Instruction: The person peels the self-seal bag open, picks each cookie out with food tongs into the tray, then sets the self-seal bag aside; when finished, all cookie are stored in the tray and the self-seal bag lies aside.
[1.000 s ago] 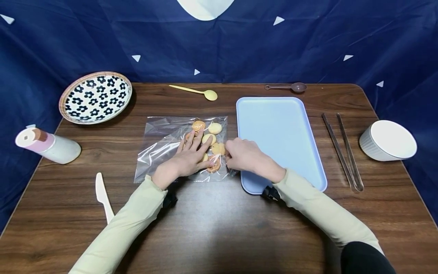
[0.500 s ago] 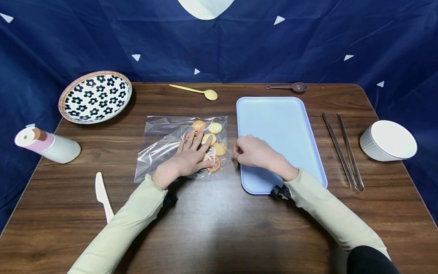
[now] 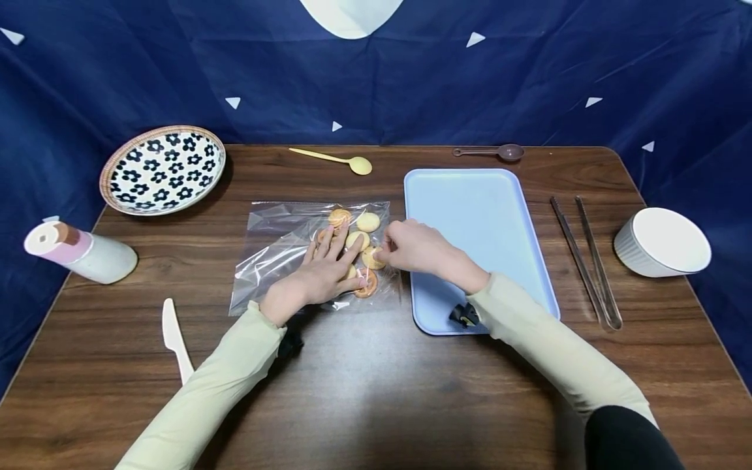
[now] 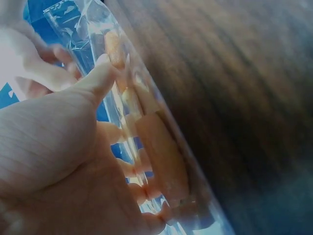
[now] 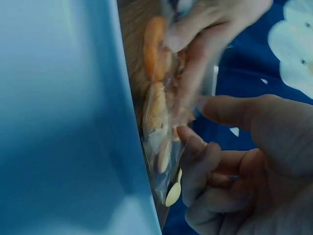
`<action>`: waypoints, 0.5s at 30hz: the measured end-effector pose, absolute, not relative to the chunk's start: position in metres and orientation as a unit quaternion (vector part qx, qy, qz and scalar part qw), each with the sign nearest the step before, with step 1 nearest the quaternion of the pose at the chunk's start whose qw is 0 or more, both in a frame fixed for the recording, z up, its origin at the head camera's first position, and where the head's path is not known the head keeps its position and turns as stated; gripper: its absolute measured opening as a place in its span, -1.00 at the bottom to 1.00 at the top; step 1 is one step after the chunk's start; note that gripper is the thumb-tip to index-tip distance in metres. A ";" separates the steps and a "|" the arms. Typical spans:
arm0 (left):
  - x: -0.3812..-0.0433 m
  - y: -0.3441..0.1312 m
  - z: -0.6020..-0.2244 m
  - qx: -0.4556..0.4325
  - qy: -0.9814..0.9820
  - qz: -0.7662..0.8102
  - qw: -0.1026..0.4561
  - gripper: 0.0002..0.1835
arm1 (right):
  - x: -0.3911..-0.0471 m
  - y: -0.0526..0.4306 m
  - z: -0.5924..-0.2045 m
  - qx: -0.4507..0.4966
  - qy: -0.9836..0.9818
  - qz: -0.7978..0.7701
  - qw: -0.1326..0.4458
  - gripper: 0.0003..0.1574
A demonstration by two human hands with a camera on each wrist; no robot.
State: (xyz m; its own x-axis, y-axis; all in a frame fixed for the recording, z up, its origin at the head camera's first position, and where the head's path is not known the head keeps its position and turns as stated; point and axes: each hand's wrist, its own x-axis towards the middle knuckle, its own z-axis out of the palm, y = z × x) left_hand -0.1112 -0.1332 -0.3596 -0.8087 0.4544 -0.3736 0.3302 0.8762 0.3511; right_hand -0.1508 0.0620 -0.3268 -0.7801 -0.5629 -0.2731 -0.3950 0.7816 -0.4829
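A clear plastic bag [image 3: 270, 235] of round cookies [image 3: 367, 222] lies on the wooden table. My left hand [image 3: 320, 274] rests flat over the bag with its fingers spread, pressing on the cookies. In the left wrist view the thumb [image 4: 100, 78] lies along the bag's near side. My right hand [image 3: 414, 248] is at the bag's right edge, fingers bent, fingertips over a cookie [image 3: 371, 258]. In the right wrist view its thumb [image 5: 220, 108] and index fingertip stand a little apart beside the bag; I cannot tell whether they pinch the film.
A light blue tray [image 3: 464, 202] lies right of the bag, partly under my right arm. Tongs [image 3: 593, 274] and a white ramekin [image 3: 658, 245] stand further right. A flowered bowl [image 3: 164, 170], a bottle [image 3: 82, 251], a white knife [image 3: 174, 336], a yellow spoon [image 3: 358, 165] and a brown measuring spoon [image 3: 510, 153] surround them.
My right hand moved right, off the bag's edge and over the tray's rim, then came back left to the bag. My left hand and the cookies stayed put.
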 end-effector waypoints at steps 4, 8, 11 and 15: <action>-0.110 -0.133 -0.361 0.207 0.942 0.135 0.226 -0.15 | -0.158 0.049 -0.331 -0.259 0.935 -0.148 0.190 -0.62; -0.110 -0.133 -0.362 0.208 0.944 0.127 0.223 -0.14 | -0.162 0.048 -0.334 -0.259 0.933 -0.150 0.198 -0.63; -0.110 -0.133 -0.361 0.208 0.945 0.119 0.223 -0.14 | -0.164 0.050 -0.336 -0.252 0.931 -0.165 0.205 -0.71; -0.110 -0.133 -0.361 0.208 0.945 0.116 0.223 -0.14 | -0.167 0.054 -0.336 -0.241 0.932 -0.176 0.206 -0.78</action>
